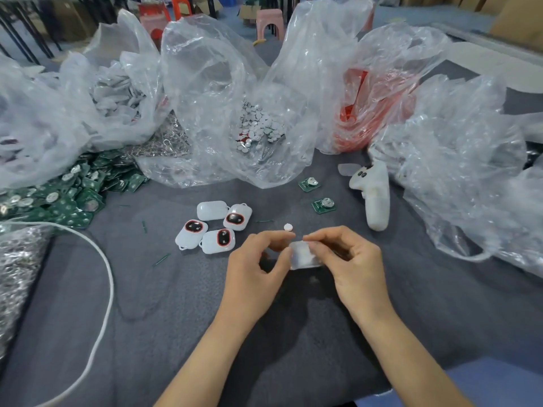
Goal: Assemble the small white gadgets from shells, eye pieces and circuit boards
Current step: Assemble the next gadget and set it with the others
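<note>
Holding white eye pieces, a clear bag slumps beyond the gripped shell.

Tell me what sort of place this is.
Probably a small hand-assembly workshop: clear plastic bags hold parts in bulk, green circuit boards lie heaped on the table, and the left hand and right hand hold a white shell near four white gadgets.

Soft even overhead light, glare on plastic bags, faint shadows beneath hands, wide-angle bending at edges, slight blur
</note>
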### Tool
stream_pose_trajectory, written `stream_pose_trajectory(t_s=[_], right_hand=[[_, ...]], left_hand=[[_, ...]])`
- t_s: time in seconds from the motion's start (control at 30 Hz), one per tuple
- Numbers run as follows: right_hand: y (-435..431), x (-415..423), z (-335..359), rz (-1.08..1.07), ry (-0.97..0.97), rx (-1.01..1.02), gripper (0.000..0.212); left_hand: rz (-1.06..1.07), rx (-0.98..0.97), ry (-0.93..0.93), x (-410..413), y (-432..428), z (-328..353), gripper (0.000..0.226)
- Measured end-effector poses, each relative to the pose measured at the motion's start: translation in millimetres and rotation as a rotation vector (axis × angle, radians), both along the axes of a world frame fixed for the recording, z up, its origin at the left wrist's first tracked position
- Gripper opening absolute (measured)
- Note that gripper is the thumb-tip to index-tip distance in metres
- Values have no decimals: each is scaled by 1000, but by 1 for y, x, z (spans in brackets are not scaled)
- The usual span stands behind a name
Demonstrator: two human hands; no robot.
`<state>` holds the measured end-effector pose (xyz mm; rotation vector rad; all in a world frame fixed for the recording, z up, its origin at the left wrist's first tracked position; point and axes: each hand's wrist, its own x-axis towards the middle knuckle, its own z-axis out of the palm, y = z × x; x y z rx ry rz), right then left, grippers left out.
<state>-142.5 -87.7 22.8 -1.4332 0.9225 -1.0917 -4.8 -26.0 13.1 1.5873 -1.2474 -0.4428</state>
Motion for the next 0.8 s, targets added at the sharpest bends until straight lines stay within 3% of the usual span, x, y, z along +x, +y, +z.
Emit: stream_pose_trajectory(t_s=[0.27,0.6,0.8], right_hand=[[-4,-2,-4,-59,-9,31,20],[-12,-6,-5,-69,102,-85,25],[-9,-4,-1,54,2,-127,23]], left_hand=[[29,-21,85,2,0,1,31],[-12,65,-216,-2,16,1,47],[-25,18,-184,-2,19,7,50]])
